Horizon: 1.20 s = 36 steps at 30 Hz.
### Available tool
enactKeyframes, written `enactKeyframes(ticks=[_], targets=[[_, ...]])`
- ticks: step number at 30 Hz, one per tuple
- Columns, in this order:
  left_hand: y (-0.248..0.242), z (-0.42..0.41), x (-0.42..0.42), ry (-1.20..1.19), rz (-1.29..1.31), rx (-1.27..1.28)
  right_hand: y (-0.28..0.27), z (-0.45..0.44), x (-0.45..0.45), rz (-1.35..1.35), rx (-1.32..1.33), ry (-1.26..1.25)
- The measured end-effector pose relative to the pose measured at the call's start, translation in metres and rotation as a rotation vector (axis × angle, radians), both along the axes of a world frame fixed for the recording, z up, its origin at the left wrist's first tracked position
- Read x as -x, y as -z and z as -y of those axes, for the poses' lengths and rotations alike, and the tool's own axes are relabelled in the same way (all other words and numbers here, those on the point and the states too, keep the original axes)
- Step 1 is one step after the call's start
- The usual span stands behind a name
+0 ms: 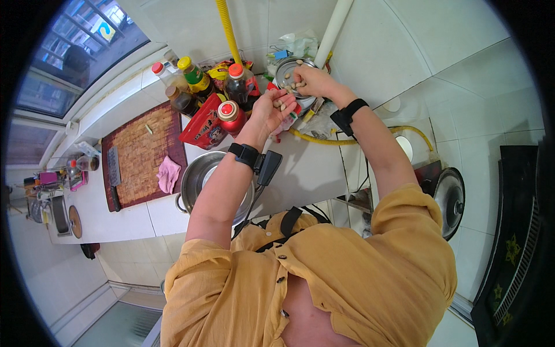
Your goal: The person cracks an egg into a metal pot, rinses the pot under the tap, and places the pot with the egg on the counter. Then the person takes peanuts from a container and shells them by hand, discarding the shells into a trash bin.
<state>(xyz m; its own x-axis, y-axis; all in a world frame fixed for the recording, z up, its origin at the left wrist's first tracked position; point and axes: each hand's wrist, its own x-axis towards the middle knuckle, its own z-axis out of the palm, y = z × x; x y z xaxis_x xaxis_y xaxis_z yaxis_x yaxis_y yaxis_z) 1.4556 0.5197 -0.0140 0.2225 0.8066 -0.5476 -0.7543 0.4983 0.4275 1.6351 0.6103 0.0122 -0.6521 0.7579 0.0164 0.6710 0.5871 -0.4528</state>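
Observation:
Palm up, my left hand [274,111] is cupped around several pale garlic cloves [279,105]. Right beside it, at the back of the counter, is a round metal bowl [281,69] with more cloves scattered inside. My right hand [313,81] reaches over the bowl's right side, its fingers bent down and pinched on cloves near the rim. The fingertips of both hands almost meet at the bowl's front edge. Below my left forearm stands a large steel pot [193,175], partly hidden by the arm.
Sauce bottles [197,78], a red-capped bottle [232,115] and a red food pouch [206,123] crowd the left of my hands. A cutting board [143,152] holds a cleaver [113,173] and a pink cloth [168,174]. A yellow hose [321,139] crosses the counter. A lidded wok [448,204] is at right.

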Motion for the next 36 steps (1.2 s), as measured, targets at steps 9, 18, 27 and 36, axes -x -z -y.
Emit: enactKeyframes(ticks=[9,18,27,36], targets=[[-0.005,0.005,0.001,0.013,0.013,-0.021,0.003,-0.004,0.002,-0.105,0.007,0.028],[-0.011,0.004,-0.011,-0.005,0.057,-0.023,-0.027,0.012,0.006,-0.342,0.145,0.023],[0.000,0.003,-0.012,-0.072,0.236,0.012,-0.046,0.029,0.013,-0.146,-0.025,0.168],[-0.006,0.011,-0.001,-0.034,0.247,-0.007,-0.010,0.021,-0.003,0.177,-0.181,0.150]])
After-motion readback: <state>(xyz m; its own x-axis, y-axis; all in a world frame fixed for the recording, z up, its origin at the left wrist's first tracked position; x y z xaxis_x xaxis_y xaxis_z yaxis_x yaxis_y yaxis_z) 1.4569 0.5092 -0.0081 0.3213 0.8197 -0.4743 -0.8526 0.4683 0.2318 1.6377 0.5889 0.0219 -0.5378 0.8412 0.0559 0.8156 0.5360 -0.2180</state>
